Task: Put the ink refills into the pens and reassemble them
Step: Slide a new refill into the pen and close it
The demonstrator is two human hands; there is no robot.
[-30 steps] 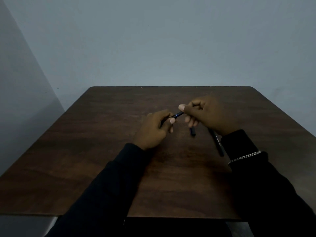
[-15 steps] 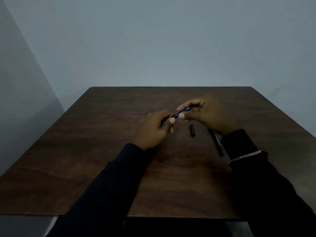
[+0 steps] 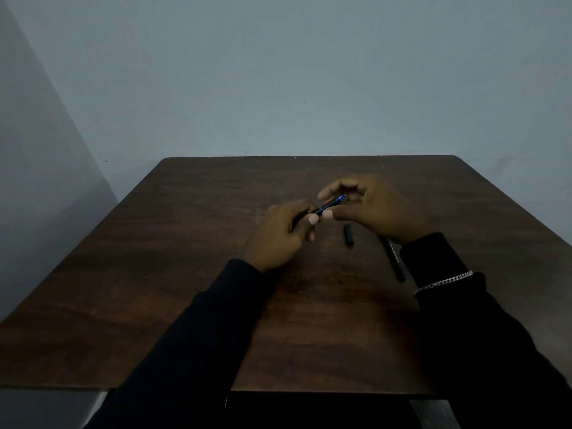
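Observation:
My left hand (image 3: 280, 235) grips a dark pen barrel, and a blue tip section (image 3: 332, 204) sticks out of it up and to the right. My right hand (image 3: 371, 209) hovers around that blue end, thumb under it and fingers curled loosely above; whether they touch it I cannot tell. A short black cap (image 3: 348, 234) lies on the table just below my right hand. A second black pen (image 3: 393, 261) lies on the table, partly hidden under my right wrist.
The dark wooden table (image 3: 185, 289) stands against a pale wall, with its front edge near my body. A silver chain bracelet (image 3: 442, 282) sits on my right sleeve.
My right hand's fingers have lifted and spread from a pinch on the pen's end, uncovering the blue tip. My left hand and the parts on the table stayed put.

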